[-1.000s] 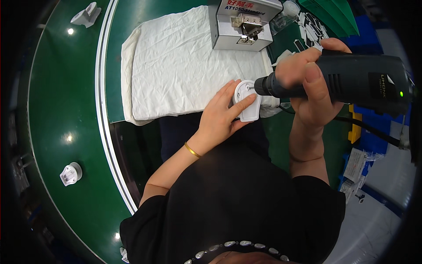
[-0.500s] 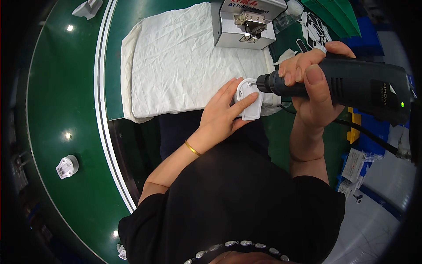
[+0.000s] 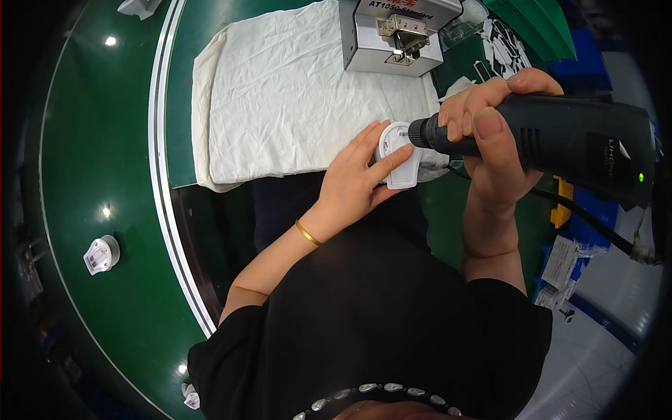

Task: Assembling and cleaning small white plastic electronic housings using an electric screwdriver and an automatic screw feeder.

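My left hand (image 3: 359, 164) is closed around a white plastic housing (image 3: 402, 173) with a rounded top and a narrower lower end, its thumb lying across the face. My right hand (image 3: 495, 122) grips a black electric screwdriver (image 3: 570, 136) that lies nearly level, with a small green light on its rear. The tip of its thin bit meets the housing near the rounded end, at what looks like a screw hole. The housing is held over the near right edge of a white cloth pad (image 3: 280, 105).
Beyond the pad stands a grey metal machine (image 3: 392, 56). Right of it are loose white and black parts (image 3: 502, 47) and a green bin (image 3: 535, 24). A black cable (image 3: 588, 217) runs below the screwdriver. Leftward, a green conveyor belt (image 3: 91, 154) carries a similar white unit (image 3: 102, 254).
The white units on the belt have shifted slightly away from me. My hands, the housing and the screwdriver keep nearly the same position, with the bit still at the housing.
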Demonstrator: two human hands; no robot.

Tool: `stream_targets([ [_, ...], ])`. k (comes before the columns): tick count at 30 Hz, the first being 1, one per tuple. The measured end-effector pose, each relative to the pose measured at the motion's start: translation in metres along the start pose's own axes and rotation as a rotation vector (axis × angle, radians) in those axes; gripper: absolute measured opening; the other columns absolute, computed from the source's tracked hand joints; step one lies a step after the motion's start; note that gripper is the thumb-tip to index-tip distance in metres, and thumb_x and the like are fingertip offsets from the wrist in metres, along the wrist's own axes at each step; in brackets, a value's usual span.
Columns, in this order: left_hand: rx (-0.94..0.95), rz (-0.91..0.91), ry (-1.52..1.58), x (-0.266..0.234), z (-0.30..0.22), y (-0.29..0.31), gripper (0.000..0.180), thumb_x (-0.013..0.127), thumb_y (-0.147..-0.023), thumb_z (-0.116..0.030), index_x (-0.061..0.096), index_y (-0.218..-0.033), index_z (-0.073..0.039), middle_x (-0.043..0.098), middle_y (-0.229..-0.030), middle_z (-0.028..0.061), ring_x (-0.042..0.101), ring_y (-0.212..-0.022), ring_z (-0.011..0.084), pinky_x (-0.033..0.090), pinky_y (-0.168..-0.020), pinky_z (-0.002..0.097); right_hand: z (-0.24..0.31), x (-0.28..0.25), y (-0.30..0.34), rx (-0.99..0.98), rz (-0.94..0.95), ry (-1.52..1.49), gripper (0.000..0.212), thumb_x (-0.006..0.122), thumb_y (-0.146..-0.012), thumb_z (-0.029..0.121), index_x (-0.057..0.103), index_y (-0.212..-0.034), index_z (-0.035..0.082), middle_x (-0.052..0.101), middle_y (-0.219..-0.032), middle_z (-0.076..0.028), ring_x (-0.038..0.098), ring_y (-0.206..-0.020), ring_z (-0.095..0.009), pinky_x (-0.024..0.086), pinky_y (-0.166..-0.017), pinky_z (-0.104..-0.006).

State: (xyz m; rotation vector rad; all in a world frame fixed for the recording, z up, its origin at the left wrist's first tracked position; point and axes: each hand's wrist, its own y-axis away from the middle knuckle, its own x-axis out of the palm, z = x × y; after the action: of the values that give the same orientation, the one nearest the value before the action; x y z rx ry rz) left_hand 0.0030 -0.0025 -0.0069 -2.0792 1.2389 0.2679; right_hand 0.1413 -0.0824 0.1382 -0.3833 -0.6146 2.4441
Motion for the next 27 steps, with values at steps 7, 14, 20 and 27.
stream_targets([
  [7, 0.031, -0.013, 0.007, 0.0, 0.004, 0.003, 0.07, 0.083, -0.064, -0.018, 0.06, -0.13, -0.019, 0.05, -0.138, 0.0199, 0.051, -0.126, 0.0415, 0.047, -0.1, 0.0441, -0.003, 0.007, 0.005, 0.015, -0.027, -0.023, 0.04, 0.057, -0.089, 0.004, 0.035, -0.122, 0.003, 0.053, -0.077, -0.01, 0.054, -0.064, -0.015, 0.051, -0.069, -0.0385],
  [14, 0.046, -0.007, -0.02, 0.002, 0.005, 0.002, 0.07, 0.083, -0.065, -0.018, 0.06, -0.13, -0.019, 0.05, -0.138, 0.0205, 0.052, -0.125, 0.042, 0.047, -0.1, 0.0441, -0.017, -0.012, 0.0, -0.095, 0.102, 0.026, 0.046, 0.059, -0.088, 0.004, 0.035, -0.128, 0.001, 0.057, -0.079, -0.011, 0.057, -0.065, -0.017, 0.051, -0.069, -0.0398],
  [20, 0.081, -0.021, -0.221, -0.01, -0.014, -0.006, 0.06, 0.078, -0.067, -0.016, 0.063, -0.125, -0.021, 0.046, -0.144, 0.0177, 0.043, -0.134, 0.0387, 0.041, -0.107, 0.0471, -0.044, -0.1, -0.024, 0.334, -0.548, -0.085, 0.034, 0.074, -0.085, 0.01, 0.053, -0.108, -0.004, 0.061, -0.079, -0.009, 0.063, -0.068, -0.019, 0.056, -0.062, -0.0344],
  [27, 0.198, 0.268, -0.407, -0.041, -0.026, -0.018, 0.031, 0.06, -0.081, -0.011, 0.066, -0.11, -0.019, 0.047, -0.145, 0.0108, 0.042, -0.136, 0.0343, 0.041, -0.107, 0.0465, -0.168, -0.195, -0.004, 0.701, -0.595, 0.207, 0.027, 0.076, -0.079, 0.008, 0.061, -0.096, -0.006, 0.064, -0.083, -0.01, 0.063, -0.068, -0.019, 0.053, -0.062, -0.0305],
])
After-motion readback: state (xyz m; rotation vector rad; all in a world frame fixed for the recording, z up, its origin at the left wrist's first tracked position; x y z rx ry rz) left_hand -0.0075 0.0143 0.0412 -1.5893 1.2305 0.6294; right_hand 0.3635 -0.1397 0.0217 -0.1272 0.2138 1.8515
